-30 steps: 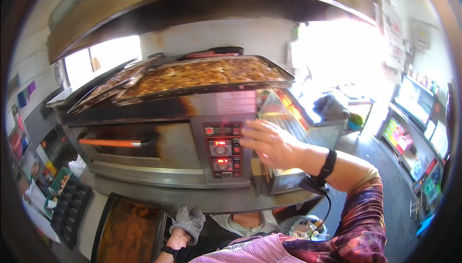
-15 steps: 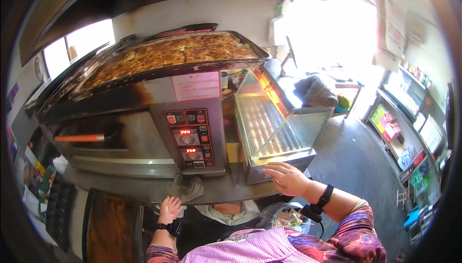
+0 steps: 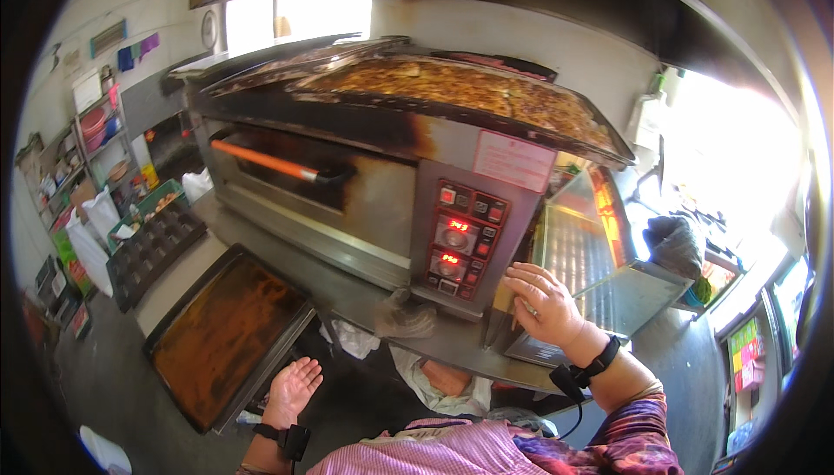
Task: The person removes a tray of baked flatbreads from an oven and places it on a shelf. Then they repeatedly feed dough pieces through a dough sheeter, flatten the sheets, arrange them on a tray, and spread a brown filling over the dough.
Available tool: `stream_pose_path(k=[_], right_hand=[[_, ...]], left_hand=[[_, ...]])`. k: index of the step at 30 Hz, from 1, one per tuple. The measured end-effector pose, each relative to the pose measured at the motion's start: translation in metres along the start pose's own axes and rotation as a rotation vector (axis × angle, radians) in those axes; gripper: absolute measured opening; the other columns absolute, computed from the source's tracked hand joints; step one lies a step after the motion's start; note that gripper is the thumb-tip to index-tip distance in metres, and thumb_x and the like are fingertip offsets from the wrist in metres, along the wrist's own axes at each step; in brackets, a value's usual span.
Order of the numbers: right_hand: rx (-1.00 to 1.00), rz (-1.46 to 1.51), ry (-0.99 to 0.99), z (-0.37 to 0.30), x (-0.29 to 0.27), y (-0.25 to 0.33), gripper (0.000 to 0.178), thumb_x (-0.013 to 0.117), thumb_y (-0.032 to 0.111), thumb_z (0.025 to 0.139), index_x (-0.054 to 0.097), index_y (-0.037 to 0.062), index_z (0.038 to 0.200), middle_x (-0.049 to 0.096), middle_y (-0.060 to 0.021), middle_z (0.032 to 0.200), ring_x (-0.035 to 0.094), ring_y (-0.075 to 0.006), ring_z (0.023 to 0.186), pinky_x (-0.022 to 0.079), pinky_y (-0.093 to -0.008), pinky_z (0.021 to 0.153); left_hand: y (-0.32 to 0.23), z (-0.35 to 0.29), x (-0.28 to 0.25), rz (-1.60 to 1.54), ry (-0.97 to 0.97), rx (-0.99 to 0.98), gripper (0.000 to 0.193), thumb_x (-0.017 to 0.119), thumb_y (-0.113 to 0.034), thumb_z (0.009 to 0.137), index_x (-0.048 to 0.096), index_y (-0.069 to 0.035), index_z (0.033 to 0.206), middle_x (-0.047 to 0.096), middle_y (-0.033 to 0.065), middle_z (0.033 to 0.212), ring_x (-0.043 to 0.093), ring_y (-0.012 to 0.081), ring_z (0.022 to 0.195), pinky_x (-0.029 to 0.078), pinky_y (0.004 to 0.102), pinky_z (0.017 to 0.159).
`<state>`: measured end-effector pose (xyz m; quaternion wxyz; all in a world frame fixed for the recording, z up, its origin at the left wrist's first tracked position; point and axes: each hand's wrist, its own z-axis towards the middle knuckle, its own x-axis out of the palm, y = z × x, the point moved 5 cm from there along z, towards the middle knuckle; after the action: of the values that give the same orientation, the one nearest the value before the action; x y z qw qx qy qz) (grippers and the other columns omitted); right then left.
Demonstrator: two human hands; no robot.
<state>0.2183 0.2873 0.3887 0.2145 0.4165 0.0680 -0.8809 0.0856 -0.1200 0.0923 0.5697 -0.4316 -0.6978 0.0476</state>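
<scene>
My left hand (image 3: 294,388) is open and holds nothing, its palm partly turned up. It hangs in front of the counter, beside a dark rectangular baking tray (image 3: 230,332) with a brown, stained surface. My right hand (image 3: 546,303) is raised at the right end of the oven (image 3: 365,206), fingers stretched toward the control panel (image 3: 460,240) and nothing in them. Behind that hand stands a glass display case (image 3: 578,223) with metal rollers. On the counter, below the panel, lies a crumpled greyish cloth or glove (image 3: 407,314).
On top of the oven sits a large tray of browned baked food (image 3: 460,89). An orange handle (image 3: 265,161) crosses the oven door. At left are a dark moulded pan (image 3: 156,253) and a green crate (image 3: 148,214). A white bag (image 3: 443,384) sits under the counter edge.
The view has swung left, bringing more shelves and the dark baking tray into sight. My left hand has moved off the counter edge; my right hand is now nearer the control panel.
</scene>
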Motion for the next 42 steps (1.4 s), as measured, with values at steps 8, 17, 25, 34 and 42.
stream_pose_path(k=[8,17,25,34,42], right_hand=[[-0.037,0.055,0.041,0.02,0.038,0.031,0.037,0.061,-0.004,0.07,0.062,0.0015,0.106,0.062,-0.0165,0.11,0.058,-0.0354,0.108,0.047,-0.0441,0.095],[0.217,-0.037,0.058,-0.019,0.03,0.039,0.032,0.058,-0.006,0.071,0.063,0.0003,0.102,0.061,-0.0183,0.108,0.058,-0.0387,0.107,0.048,-0.0448,0.09],[0.491,-0.196,0.094,-0.077,0.01,0.054,0.03,0.056,-0.005,0.072,0.062,0.001,0.101,0.063,-0.0177,0.105,0.058,-0.0386,0.105,0.047,-0.0454,0.091],[0.584,-0.286,0.114,-0.085,0.004,0.074,0.031,0.055,-0.006,0.069,0.064,-0.0002,0.097,0.064,-0.0182,0.103,0.059,-0.0399,0.104,0.048,-0.0451,0.09],[0.58,-0.313,0.064,-0.081,-0.001,0.061,0.03,0.055,-0.006,0.071,0.064,0.0013,0.099,0.064,-0.0171,0.105,0.059,-0.0391,0.104,0.048,-0.0449,0.09]], left_hand=[[-0.015,-0.003,-0.008,-0.074,0.1,0.02,0.031,0.052,-0.022,0.093,0.058,-0.001,0.114,0.062,0.0147,0.115,0.057,0.0278,0.11,0.044,0.0422,0.099],[-0.064,0.097,0.049,-0.042,0.291,0.0,0.038,0.056,-0.026,0.092,0.055,0.001,0.117,0.062,0.0176,0.115,0.058,0.0291,0.11,0.044,0.0426,0.1],[-0.178,0.256,0.171,-0.076,0.174,0.192,0.066,0.06,-0.033,0.09,0.028,0.007,0.132,0.034,0.0289,0.141,0.04,0.0397,0.128,0.033,0.0449,0.11],[-0.225,0.339,0.221,-0.114,0.272,0.299,0.011,0.054,-0.011,0.094,0.053,-0.002,0.101,0.058,0.0096,0.097,0.059,0.0213,0.094,0.048,0.0344,0.084],[-0.185,0.251,0.111,-0.128,0.394,0.328,0.006,0.06,-0.008,0.086,0.055,-0.005,0.087,0.058,0.0069,0.084,0.056,0.0205,0.086,0.042,0.036,0.093]])
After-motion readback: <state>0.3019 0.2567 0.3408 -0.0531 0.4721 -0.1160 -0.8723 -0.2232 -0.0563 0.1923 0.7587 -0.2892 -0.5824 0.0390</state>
